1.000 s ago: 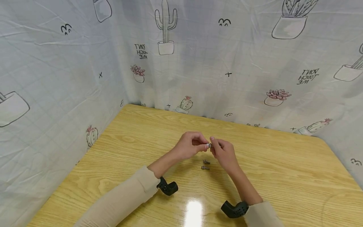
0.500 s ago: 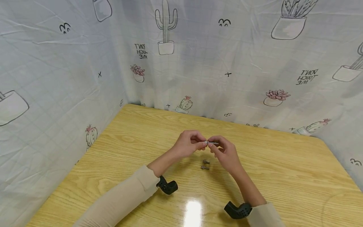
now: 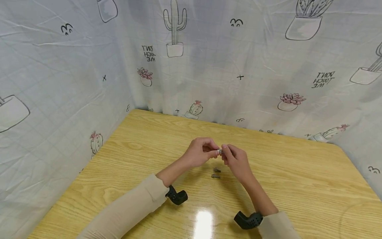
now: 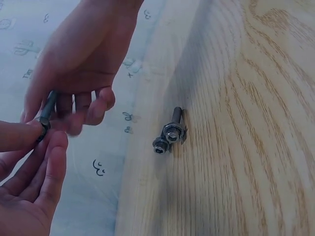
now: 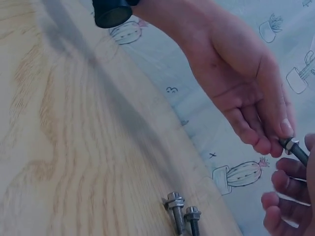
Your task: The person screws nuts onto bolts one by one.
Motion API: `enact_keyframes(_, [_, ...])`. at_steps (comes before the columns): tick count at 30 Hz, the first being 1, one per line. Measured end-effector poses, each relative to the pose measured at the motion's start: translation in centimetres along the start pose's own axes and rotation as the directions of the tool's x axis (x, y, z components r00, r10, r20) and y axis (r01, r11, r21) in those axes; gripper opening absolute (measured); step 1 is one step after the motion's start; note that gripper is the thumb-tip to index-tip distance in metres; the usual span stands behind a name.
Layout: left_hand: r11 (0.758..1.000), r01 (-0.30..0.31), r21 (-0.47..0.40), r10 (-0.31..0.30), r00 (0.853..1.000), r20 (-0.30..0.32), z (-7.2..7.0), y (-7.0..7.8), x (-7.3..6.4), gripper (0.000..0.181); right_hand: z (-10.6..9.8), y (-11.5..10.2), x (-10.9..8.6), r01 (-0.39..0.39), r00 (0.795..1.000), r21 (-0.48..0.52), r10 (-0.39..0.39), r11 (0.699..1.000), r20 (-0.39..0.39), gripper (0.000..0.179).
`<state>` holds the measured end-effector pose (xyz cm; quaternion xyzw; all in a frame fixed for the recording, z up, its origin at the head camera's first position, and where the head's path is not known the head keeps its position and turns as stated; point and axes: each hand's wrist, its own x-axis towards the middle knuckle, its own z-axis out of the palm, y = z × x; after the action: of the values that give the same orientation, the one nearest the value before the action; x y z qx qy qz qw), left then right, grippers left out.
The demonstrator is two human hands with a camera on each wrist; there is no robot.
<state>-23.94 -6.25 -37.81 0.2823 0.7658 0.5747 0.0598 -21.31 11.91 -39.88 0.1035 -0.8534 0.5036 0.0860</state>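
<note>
Between my two hands is a metal bolt (image 3: 220, 151) with a nut or collar near its head, raised above the table. My left hand (image 3: 199, 153) pinches it at the head end, thumb against fingertips. From there the dark shank (image 4: 49, 104) runs towards the palm side of my right hand (image 3: 237, 162), whose thumb and fingers grip around the nut and shank. Two similar bolts, an upper bolt (image 3: 217, 170) and a lower bolt (image 3: 216, 176), lie side by side below the hands. Each carries a ring-like nut or washer by its head, clearest in the right wrist view.
A wood-grain table (image 3: 167, 132) spreads beneath both arms. Pale curtains (image 3: 209, 59) printed with cacti hang behind it and to its left. Black curved mounts, a left mount (image 3: 177, 197) and a right mount (image 3: 247, 220), stick out from the wrists.
The right fingers shift around the bolt: half a second ago the thumb was lower and the shank showed, now the thumb is raised again. The left hand and the two lying bolts stay put.
</note>
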Motion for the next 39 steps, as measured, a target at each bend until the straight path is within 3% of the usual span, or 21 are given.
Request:
enact_keyframes(4, [0.999,0.038,-0.038,-0.039,0.999,-0.019,-0.01,-0.16,0.04,0.004,-0.09,0.25,-0.46,0.097,0.995,0.053,-0.096,0.994,-0.016,0.019])
enact_keyframes(10, [0.994,0.059,-0.089,-0.062,0.998,-0.027,-0.09,-0.3,-0.03,0.004,-0.01,0.57,-0.6,0.25,0.968,0.038,-0.249,0.968,-0.028,0.02])
enact_keyframes(16, [0.995,0.047,-0.086,-0.049,0.999,-0.019,0.02,-0.29,-0.06,0.005,0.13,0.46,-0.5,0.215,0.976,-0.02,-0.216,0.976,-0.036,0.013])
enact_keyframes(20, [0.999,0.017,-0.036,-0.017,1.0,-0.006,0.18,-0.18,-0.09,0.005,0.15,0.27,-0.54,0.199,0.979,-0.092,-0.201,0.976,-0.021,0.014])
enact_keyframes(24, [0.999,-0.036,0.033,0.036,0.999,0.016,0.38,-0.15,-0.16,0.004,0.11,0.32,-0.53,0.188,0.982,-0.136,-0.191,0.973,-0.003,0.03])
enact_keyframes(30, [0.994,-0.076,0.074,0.074,0.997,0.028,0.63,-0.5,-0.28,0.005,0.33,0.64,-0.46,0.12,0.993,-0.085,-0.12,0.989,0.004,0.055])
enact_keyframes(35, [0.998,-0.054,0.044,0.054,0.999,-0.001,0.64,-0.61,-0.15,0.004,0.51,0.76,-0.59,0.144,0.985,-0.087,-0.151,0.986,-0.085,0.039])
enact_keyframes(39, [0.999,0.005,-0.04,-0.005,1.0,-0.022,0.47,-0.63,-0.01,0.004,0.38,0.73,-0.87,0.231,0.965,-0.069,-0.238,0.97,-0.114,0.014])
